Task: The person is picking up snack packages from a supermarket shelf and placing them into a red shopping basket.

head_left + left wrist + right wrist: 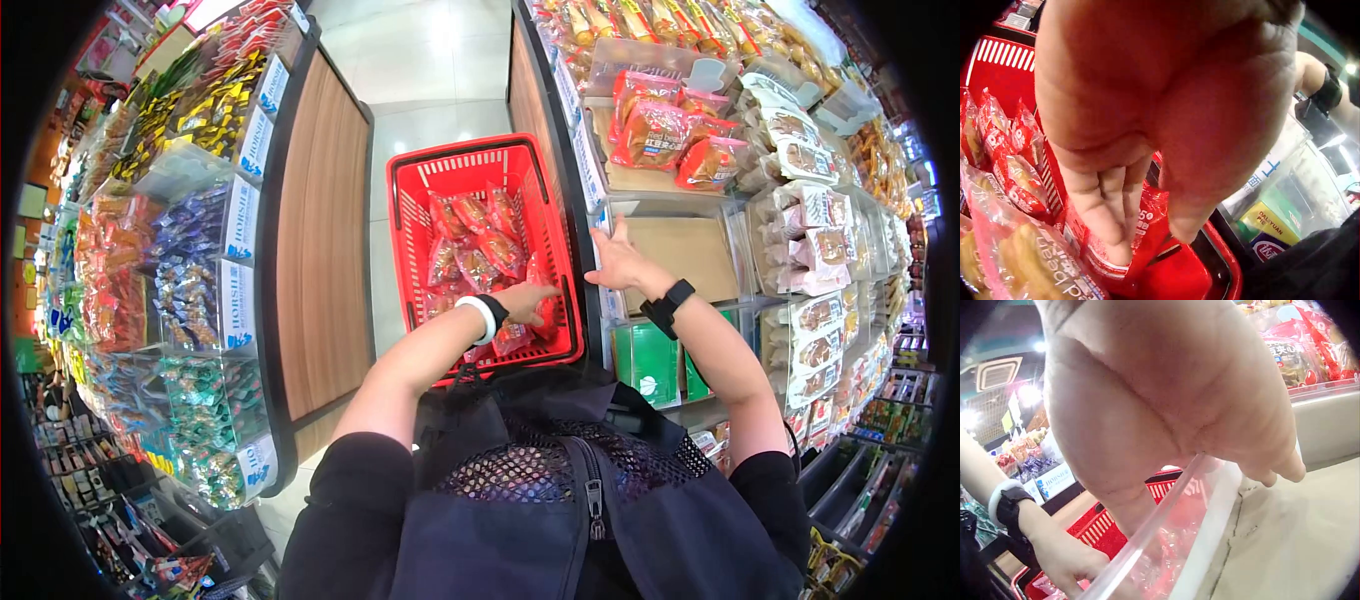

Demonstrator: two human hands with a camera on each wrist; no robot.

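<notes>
Several red-and-clear bread packets (470, 265) (1025, 181) lie in a red shopping basket (400, 200). Inside the basket's right side, my left hand (525, 302) (1160, 106) reaches down, fingers fairly straight and thumb apart, over a red packet (541, 275) (1150, 212); whether the fingertips touch it I cannot tell. My right hand (622, 262) (1166, 394) is spread at the clear front edge (1147, 537) of a shelf bin with a bare tan base (680, 255) (1297, 525). It holds nothing visible; its thumb is outside the edge, its fingers inside.
Behind that bin, more red packets (655, 135) sit in another bin. White-wrapped packs (810, 235) fill bins at the right. A wood-sided display (320, 240) with wrapped sweets (205, 225) stands left. Pale floor (425, 60) shows beyond the basket. Green boxes (645, 360) lie in a nearer bin.
</notes>
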